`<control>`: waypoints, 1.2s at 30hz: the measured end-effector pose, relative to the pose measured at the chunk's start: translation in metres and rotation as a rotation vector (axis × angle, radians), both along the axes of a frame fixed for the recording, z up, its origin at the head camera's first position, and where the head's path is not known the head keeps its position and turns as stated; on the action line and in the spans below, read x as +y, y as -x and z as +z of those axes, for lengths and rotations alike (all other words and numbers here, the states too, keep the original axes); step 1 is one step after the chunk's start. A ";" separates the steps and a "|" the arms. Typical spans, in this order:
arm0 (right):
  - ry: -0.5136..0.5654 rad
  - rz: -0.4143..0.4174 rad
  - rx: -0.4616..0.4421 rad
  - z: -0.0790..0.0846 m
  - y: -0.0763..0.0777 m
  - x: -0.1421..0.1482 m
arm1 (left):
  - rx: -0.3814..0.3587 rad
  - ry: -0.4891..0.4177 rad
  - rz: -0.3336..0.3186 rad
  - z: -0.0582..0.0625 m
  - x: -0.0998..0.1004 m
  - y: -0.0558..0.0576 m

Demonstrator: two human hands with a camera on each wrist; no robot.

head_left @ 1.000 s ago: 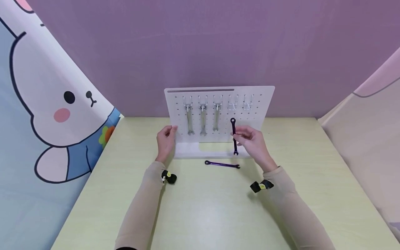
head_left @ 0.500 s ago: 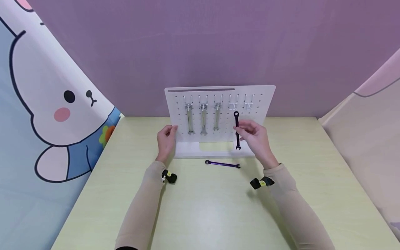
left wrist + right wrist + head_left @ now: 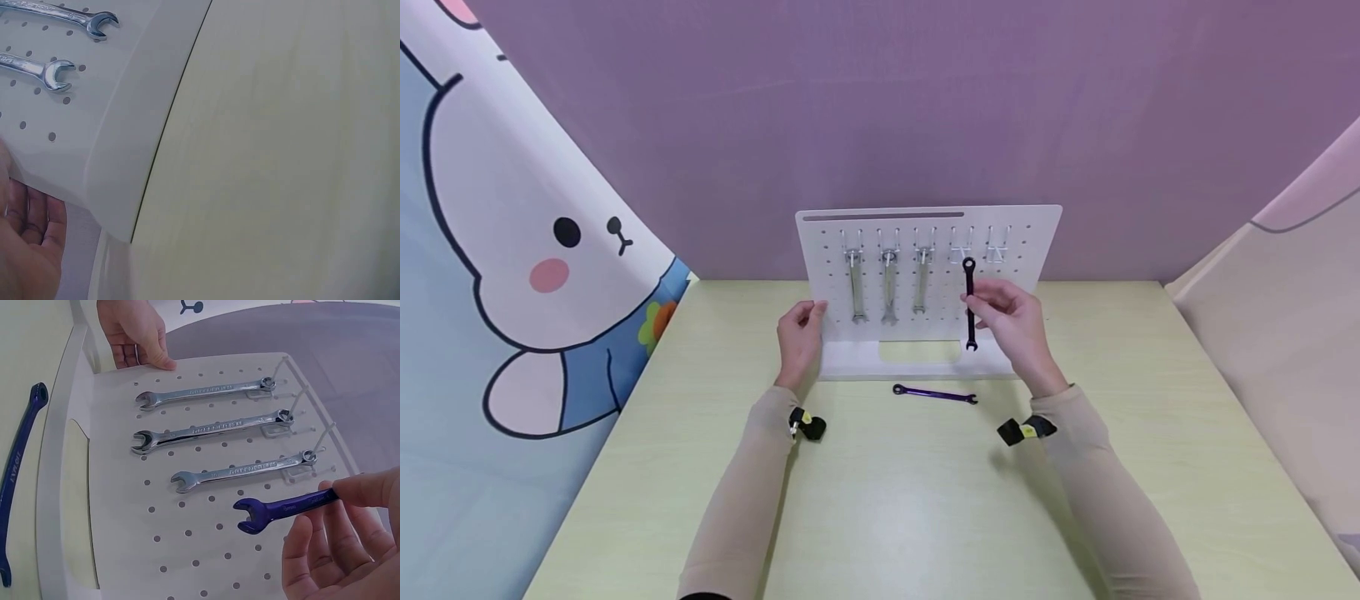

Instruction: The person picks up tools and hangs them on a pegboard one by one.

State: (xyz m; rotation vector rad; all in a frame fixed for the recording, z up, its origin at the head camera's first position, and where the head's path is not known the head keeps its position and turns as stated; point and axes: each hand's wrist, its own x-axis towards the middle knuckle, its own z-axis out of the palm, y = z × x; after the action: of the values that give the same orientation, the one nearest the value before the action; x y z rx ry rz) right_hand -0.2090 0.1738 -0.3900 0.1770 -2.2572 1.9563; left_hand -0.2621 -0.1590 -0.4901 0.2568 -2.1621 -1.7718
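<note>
My right hand [image 3: 1017, 327] pinches a dark purple combination wrench [image 3: 284, 509] between thumb and fingers. In the head view the wrench stands nearly upright in front of the white pegboard [image 3: 1037, 242], ring end up, just below a hook [image 3: 961, 254]. My left hand [image 3: 800, 340] grips the pegboard's left edge, thumb on the front and fingers behind, as the right wrist view shows. Three silver wrenches hang on the left hooks: one on the left [image 3: 857, 292], one in the middle [image 3: 889, 292], one on the right [image 3: 921, 287].
A second purple wrench [image 3: 935, 394] lies flat on the pale wooden table [image 3: 895, 500], in front of the pegboard's base [image 3: 850, 362]. Another hook [image 3: 996, 252] holds nothing at the far right. A purple curtain [image 3: 925, 108] hangs behind.
My right hand has lifted the purple wrench upward and slightly right, bringing its ring end close to the fourth hook. The left hand stays on the pegboard's edge.
</note>
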 end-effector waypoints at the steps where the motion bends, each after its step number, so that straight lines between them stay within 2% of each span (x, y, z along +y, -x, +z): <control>1: 0.004 0.000 -0.003 0.000 0.001 0.000 | -0.005 -0.002 0.000 0.000 0.000 0.000; 19: -0.019 -0.014 -0.065 0.002 0.010 -0.002 | -0.028 -0.008 0.000 -0.001 0.001 0.002; 36: -0.025 -0.024 -0.065 -0.003 0.021 -0.004 | -0.019 -0.001 0.001 -0.002 0.000 0.003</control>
State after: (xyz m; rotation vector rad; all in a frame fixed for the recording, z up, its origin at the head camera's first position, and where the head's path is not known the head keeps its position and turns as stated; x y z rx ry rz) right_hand -0.2301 0.1700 -0.3928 0.0906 -2.3134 1.9505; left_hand -0.2651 -0.1588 -0.4916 0.2762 -2.1735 -1.7771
